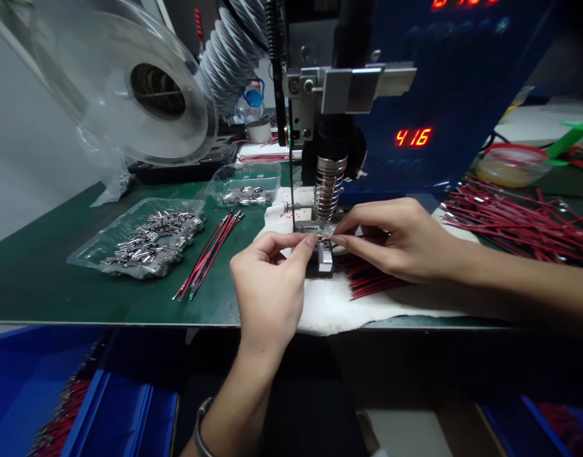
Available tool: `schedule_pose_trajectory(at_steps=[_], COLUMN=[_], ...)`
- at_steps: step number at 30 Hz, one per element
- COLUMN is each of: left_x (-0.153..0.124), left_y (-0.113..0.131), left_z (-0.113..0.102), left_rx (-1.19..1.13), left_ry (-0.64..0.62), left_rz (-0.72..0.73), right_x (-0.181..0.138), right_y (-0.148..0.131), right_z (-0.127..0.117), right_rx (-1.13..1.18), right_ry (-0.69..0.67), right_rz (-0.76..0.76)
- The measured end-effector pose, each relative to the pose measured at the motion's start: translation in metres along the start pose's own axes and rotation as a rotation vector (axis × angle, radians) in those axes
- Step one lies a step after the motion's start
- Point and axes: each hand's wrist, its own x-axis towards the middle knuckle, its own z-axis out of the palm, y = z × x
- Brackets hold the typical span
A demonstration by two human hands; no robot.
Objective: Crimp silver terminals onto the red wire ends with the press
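Note:
My left hand (276,279) is closed in a pinch at the left side of a small metal fixture (325,259). What its fingertips hold is too small to make out. From the right, my right hand (400,238) pinches a thin red wire (326,239) over the fixture. Directly above the fingertips stands the soldering machine's tip holder, wrapped in a coiled spring (328,190). Below my right hand, a bundle of red and black wires (367,279) lies on a white cloth (320,311), partly covered by that hand.
A clear tray (77,259) of metal terminals sits left, with a smaller tray (215,184) behind. Several finished-looking wires (210,254) lie beside them. A wire pile (514,219) and a round tub (512,168) are right. Blue bins (129,406) stand below the table edge.

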Motion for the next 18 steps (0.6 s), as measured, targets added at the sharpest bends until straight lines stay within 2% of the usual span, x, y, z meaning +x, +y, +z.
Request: schedule_pose_trajectory(at_steps=[8,18], left_x=[0.0011,-0.0006], left_y=[0.0006,-0.0016], left_z=[-0.0007,-0.0016], left_rx=[0.007,-0.052], left_ry=[-0.006,0.001], left_rz=[0.009,-0.054], right_x=[0.0017,-0.0003], right_y=[0.0013,0.0017], right_z=[0.0012,0.0013], right_rx=[-0.003,0.017], right_ry=[0.009,-0.015], right_rz=[-0.046,0.006])
